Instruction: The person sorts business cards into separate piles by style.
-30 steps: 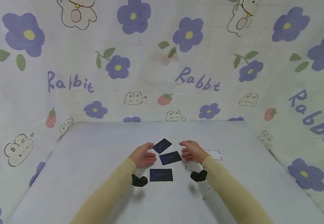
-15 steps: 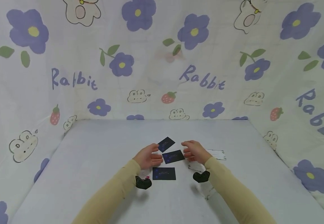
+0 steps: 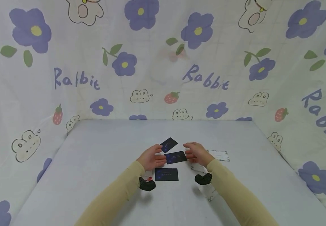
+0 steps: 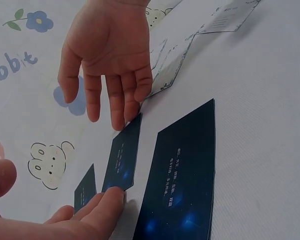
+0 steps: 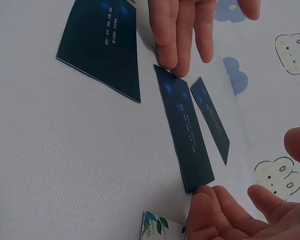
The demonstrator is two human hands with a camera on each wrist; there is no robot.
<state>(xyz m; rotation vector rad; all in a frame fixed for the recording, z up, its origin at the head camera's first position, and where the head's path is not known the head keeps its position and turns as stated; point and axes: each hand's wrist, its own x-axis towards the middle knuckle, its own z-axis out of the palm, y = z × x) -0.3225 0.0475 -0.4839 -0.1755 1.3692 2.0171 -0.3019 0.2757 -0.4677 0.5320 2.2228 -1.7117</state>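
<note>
— What carries everything here?

— A pale grey surface (image 3: 95, 163), closed in behind and at both sides by a cloth backdrop (image 3: 151, 62) printed with purple flowers, strawberries and the word "Rabbit".

— And the hands?

— Both arms are in tan sleeves. The left hand (image 3: 151, 157) and the right hand (image 3: 196, 153) face each other across the middle dark card (image 3: 176, 157). Each hand has its fingers straight and relaxed, closed round nothing. The left wrist view shows left fingertips (image 4: 107, 202) touching that card's near end; the right fingertips (image 5: 202, 210) sit at its other end, touching or just beside it.

— Where does that card lie?

— Flat on the surface, slightly tilted, second of three dark cards in a loose row running away from the person.

— The other two?

— The near dark card (image 3: 166, 174) lies square between the wrists, untouched. The far dark card (image 3: 169, 144) lies angled just beyond the fingers.

— Anything else?

— A light patterned card (image 3: 218, 155) lies to the right of the right hand, and more pale cards (image 4: 172, 62) lie under the right wrist.
</note>
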